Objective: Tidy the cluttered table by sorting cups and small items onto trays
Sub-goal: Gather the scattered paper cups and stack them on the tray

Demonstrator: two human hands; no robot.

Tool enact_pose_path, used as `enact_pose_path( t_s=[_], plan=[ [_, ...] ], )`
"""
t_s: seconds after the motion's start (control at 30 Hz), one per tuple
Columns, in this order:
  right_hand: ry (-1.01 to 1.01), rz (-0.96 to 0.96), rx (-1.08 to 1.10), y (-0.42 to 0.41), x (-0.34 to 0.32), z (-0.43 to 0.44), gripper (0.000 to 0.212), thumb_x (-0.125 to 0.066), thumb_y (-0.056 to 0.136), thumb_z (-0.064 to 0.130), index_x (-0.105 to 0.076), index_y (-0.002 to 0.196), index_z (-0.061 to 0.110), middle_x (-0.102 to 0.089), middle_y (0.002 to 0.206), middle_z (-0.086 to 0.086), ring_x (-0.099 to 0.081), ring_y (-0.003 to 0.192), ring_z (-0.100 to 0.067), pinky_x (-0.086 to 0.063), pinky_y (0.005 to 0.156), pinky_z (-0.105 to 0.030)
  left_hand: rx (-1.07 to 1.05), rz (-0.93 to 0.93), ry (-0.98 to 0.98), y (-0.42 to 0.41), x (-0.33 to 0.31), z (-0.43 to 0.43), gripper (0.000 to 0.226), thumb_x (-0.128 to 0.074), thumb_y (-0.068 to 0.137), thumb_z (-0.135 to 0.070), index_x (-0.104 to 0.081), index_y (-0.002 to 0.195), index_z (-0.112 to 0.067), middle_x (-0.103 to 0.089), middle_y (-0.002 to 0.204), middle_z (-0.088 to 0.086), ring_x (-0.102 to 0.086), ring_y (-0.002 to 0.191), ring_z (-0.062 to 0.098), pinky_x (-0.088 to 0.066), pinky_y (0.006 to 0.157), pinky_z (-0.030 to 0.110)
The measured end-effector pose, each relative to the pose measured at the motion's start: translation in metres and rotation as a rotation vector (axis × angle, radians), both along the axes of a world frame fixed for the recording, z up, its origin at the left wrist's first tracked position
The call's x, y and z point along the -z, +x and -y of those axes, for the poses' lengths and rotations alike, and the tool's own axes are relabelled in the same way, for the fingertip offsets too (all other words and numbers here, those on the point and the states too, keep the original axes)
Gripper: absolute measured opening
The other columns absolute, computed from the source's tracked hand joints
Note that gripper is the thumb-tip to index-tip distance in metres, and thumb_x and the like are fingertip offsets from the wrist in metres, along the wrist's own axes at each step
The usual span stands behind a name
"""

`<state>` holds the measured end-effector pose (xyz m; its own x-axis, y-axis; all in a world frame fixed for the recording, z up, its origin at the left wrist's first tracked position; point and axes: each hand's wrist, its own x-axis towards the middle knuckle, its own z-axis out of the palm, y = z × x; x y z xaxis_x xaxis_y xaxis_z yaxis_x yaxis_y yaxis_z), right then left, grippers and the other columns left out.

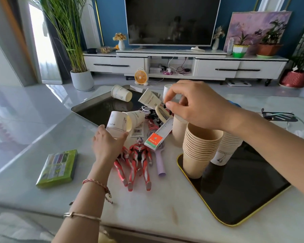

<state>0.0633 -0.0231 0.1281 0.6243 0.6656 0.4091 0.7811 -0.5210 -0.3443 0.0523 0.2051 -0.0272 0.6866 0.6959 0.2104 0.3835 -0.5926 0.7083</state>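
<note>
My left hand (108, 143) grips a white paper cup (117, 126) lying on its side, with a second white cup (136, 117) nested at its mouth. My right hand (191, 102) pinches the rim of another tipped white cup (150, 99) in the middle of the clutter. A tall stack of brown cups (198, 149) and a shorter white stack (225, 151) stand on the gold-rimmed black tray (235, 223) at the right. One white cup (121, 93) lies on the dark silver-rimmed tray (88, 109) at the back left.
Two red toy figures (139, 160), a purple brush handle (160, 163), a ruler with an orange card (158, 135) and tangled cables lie mid-table. A green box (58, 168) sits at the left. A black rack (279, 116) is at the far right.
</note>
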Motion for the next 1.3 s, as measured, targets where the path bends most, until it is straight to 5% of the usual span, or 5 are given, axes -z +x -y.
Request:
enact_pose_path(
  t_s=[0.6, 0.8, 0.97, 1.17, 1.3],
  plan=[
    [-0.030, 0.008, -0.082, -0.014, 0.005, -0.016, 0.038, -0.059, 0.088, 0.015, -0.050, 0.124, 0.023, -0.051, 0.115, 0.007, -0.051, 0.096, -0.007, -0.039, 0.080, -0.010, 0.035, 0.445, -0.065, -0.055, -0.067, 0.040, 0.067, -0.069, 0.075, -0.017, -0.032, 0.131, -0.014, -0.032, 0.127, 0.008, -0.036, 0.097, 0.014, -0.031, 0.076, 0.020],
    [-0.293, 0.870, -0.041, -0.010, 0.011, -0.029, 0.070, -0.053, 0.075, 0.002, -0.034, 0.141, 0.014, -0.023, 0.152, -0.018, -0.014, 0.139, -0.033, -0.005, 0.113, -0.046, 0.322, 0.640, 0.132, -0.077, -0.082, 0.083, 0.067, -0.073, 0.068, -0.017, -0.041, 0.128, -0.011, -0.035, 0.117, 0.002, -0.030, 0.098, -0.025, -0.029, 0.076, -0.006],
    [-0.200, 0.986, -0.045, 0.000, 0.013, -0.012, 0.048, -0.063, 0.082, 0.022, -0.045, 0.124, 0.008, -0.045, 0.136, -0.018, -0.033, 0.126, -0.031, -0.020, 0.107, -0.044, 0.461, 0.839, 0.094, -0.075, -0.084, 0.102, 0.073, -0.071, 0.069, -0.040, -0.033, 0.126, -0.015, -0.045, 0.123, 0.009, -0.050, 0.112, 0.013, -0.046, 0.090, 0.025],
    [0.319, 0.383, 0.254, 0.013, 0.008, 0.055, 0.074, -0.067, 0.064, 0.052, -0.046, 0.123, 0.013, -0.046, 0.116, -0.007, -0.039, 0.107, -0.014, -0.031, 0.087, -0.024, 0.613, 0.711, -0.034, -0.070, -0.080, 0.116, 0.045, -0.040, 0.085, -0.055, -0.030, 0.124, -0.038, -0.038, 0.133, -0.009, -0.045, 0.121, 0.007, -0.041, 0.098, 0.026],
    [0.669, -0.258, 0.359, 0.021, 0.013, 0.091, 0.068, -0.079, 0.071, 0.025, -0.042, 0.127, 0.011, -0.055, 0.118, 0.000, -0.055, 0.101, -0.009, -0.050, 0.086, -0.026, 0.616, 0.555, -0.048, -0.060, -0.068, 0.122, 0.040, -0.034, 0.082, -0.060, -0.035, 0.117, -0.040, -0.044, 0.119, -0.016, -0.050, 0.113, 0.010, -0.048, 0.091, 0.036]
  ],
)
